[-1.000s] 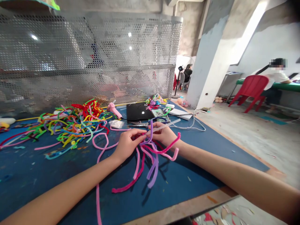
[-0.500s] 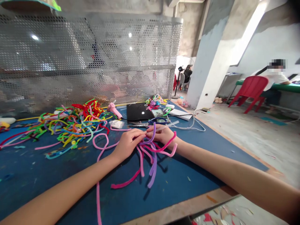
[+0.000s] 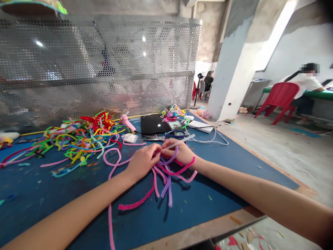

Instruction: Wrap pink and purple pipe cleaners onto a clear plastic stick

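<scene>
Two hands, one bundle (image 3: 170, 194) of maybe eight fuzzy stems (fingers hide the top, so don't quote me), one strip (image 3: 178, 142). Left hand (image 3: 142, 160) pinches the bundle's top above the table (image 3: 203, 211); right hand (image 3: 182, 152) grips the strip beside it. One pile (image 3: 80, 139) behind. Versus a second ago, the upright purple stem (image 3: 173, 157) has tipped rightward.
</scene>
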Demonstrator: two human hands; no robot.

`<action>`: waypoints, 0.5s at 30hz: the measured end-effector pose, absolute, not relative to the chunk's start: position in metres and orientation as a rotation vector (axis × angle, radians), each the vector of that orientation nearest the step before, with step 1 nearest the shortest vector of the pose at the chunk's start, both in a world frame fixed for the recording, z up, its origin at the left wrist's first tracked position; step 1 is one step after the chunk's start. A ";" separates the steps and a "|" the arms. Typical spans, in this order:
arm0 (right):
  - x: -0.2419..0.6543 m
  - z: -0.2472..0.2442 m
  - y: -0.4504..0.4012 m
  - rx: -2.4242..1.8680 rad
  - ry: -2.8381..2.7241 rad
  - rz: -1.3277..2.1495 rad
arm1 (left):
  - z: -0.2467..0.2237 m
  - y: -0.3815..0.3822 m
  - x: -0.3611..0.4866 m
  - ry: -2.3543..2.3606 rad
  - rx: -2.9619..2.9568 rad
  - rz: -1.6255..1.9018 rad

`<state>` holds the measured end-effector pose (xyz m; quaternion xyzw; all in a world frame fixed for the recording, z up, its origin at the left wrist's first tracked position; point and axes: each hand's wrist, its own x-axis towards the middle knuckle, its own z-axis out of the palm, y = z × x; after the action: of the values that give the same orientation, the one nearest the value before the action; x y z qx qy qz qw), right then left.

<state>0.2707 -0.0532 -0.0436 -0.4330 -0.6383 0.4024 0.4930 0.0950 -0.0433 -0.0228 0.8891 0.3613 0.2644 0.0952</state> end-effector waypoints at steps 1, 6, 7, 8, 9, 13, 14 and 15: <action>0.271 -0.044 -0.053 -1.062 -1.573 0.958 | -0.023 -0.044 0.095 1.104 2.694 0.732; 0.270 -0.042 -0.056 -1.082 -1.600 0.951 | -0.023 -0.045 0.096 1.123 2.808 0.654; 0.269 -0.041 -0.056 -1.074 -1.581 0.981 | -0.024 -0.045 0.095 1.102 2.810 0.664; 0.269 -0.040 -0.057 -1.061 -1.552 1.023 | -0.024 -0.044 0.095 1.078 2.809 0.674; 0.268 -0.039 -0.058 -1.044 -1.516 1.072 | -0.025 -0.044 0.095 1.055 2.810 0.684; 0.266 -0.035 -0.059 -1.037 -1.377 1.180 | -0.027 -0.044 0.095 1.019 2.908 0.654; 0.265 -0.034 -0.059 -1.052 -1.362 1.174 | -0.026 -0.045 0.095 1.018 2.962 0.615; 0.265 -0.034 -0.059 -1.065 -1.353 1.163 | -0.025 -0.046 0.096 1.016 3.018 0.559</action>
<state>0.2648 -0.0591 -0.0336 -0.4418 -0.5613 0.4824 0.5069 0.0962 -0.0464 -0.0251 0.9324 0.3140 0.1728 -0.0461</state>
